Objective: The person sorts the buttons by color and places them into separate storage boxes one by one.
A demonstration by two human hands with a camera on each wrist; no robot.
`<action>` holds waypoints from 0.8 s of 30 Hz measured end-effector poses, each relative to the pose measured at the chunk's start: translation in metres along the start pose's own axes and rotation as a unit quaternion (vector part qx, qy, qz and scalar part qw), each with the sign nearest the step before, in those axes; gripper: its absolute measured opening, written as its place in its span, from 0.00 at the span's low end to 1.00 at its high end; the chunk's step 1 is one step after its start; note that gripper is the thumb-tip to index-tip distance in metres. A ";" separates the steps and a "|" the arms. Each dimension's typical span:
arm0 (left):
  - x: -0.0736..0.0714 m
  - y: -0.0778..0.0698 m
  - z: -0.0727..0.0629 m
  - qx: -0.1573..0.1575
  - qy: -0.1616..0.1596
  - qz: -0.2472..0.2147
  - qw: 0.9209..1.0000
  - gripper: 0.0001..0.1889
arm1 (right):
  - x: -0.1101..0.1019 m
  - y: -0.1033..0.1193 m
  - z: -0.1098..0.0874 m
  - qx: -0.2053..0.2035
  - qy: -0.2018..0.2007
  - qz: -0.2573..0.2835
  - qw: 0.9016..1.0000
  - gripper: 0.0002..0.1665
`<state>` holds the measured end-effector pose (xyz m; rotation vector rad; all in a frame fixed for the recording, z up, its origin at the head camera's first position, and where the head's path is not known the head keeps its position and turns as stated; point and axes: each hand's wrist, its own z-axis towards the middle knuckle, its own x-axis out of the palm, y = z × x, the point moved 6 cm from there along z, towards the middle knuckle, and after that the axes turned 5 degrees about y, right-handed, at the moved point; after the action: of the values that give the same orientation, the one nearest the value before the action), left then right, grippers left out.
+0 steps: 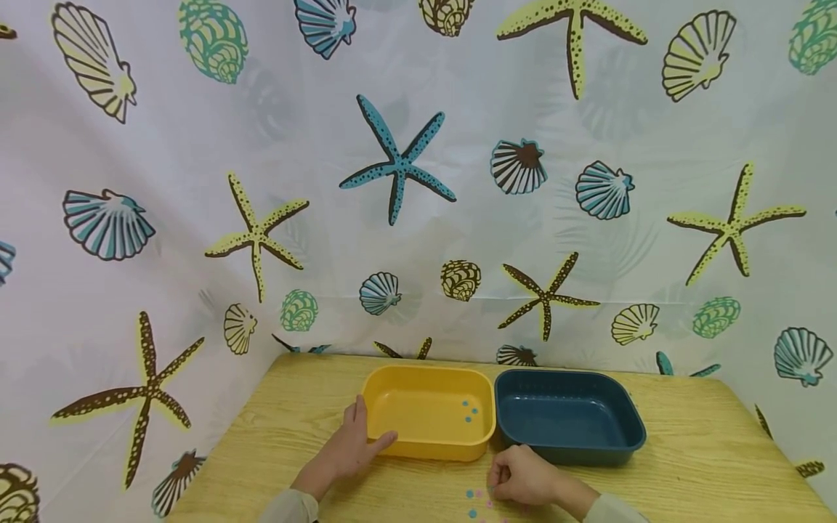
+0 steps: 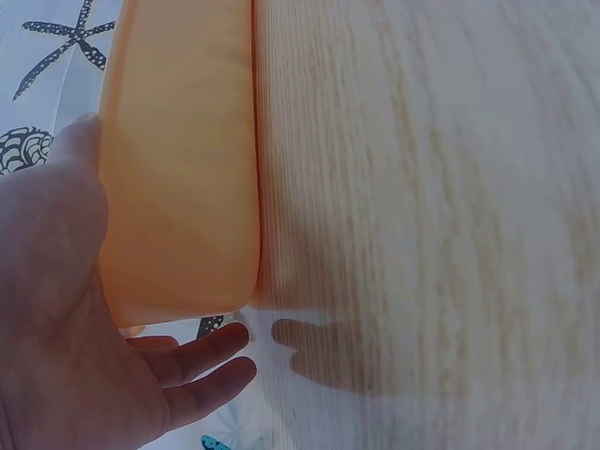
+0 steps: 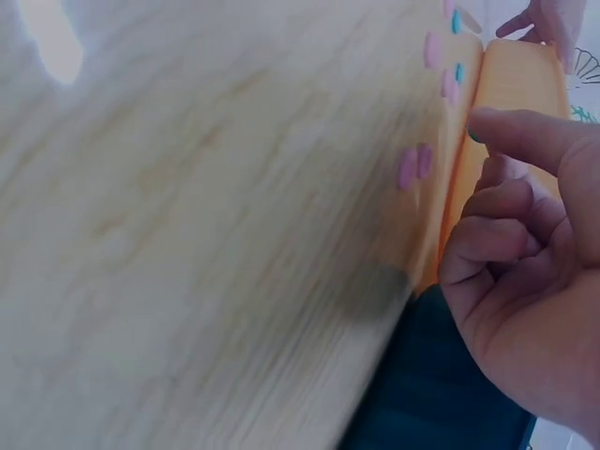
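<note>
My left hand (image 1: 349,443) holds the near left corner of a yellow plastic bin (image 1: 428,449), thumb along the front rim and fingers at the end wall. In the left wrist view its lower fingers (image 2: 211,356) extend past the end of the bin. My right hand (image 1: 526,476) is low over the table in front of the bins, pinching a small teal-blue piece (image 3: 475,137) between thumb and fingertips. Several small blue pieces (image 1: 468,419) lie inside the yellow bin. Beside the right fingertips, more blue pieces (image 1: 469,494) and pink pieces (image 3: 406,169) are scattered on the wood.
A dark blue bin (image 1: 569,454) stands against the right end of the yellow one. Both are on a wood-grain table (image 1: 706,436). Behind and around it hangs a white curtain (image 1: 314,240) printed with shells and starfish.
</note>
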<state>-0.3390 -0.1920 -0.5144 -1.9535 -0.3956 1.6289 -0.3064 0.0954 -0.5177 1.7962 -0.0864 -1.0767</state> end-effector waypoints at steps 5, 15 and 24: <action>-0.001 -0.001 0.000 0.002 -0.001 0.004 1.000 0.57 | -0.003 0.005 -0.003 -0.014 -0.003 0.016 1.000 0.05; -0.001 -0.002 -0.002 0.000 -0.002 -0.001 1.000 0.56 | -0.009 0.018 -0.008 -0.031 -0.015 -0.005 0.999 0.06; -0.002 -0.001 -0.001 0.000 -0.003 0.002 1.000 0.57 | -0.010 0.025 -0.009 -0.050 -0.021 0.004 0.999 0.07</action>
<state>-0.3381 -0.1923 -0.5117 -1.9507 -0.3938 1.6373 -0.2958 0.0943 -0.4910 1.6820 -0.0646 -1.0940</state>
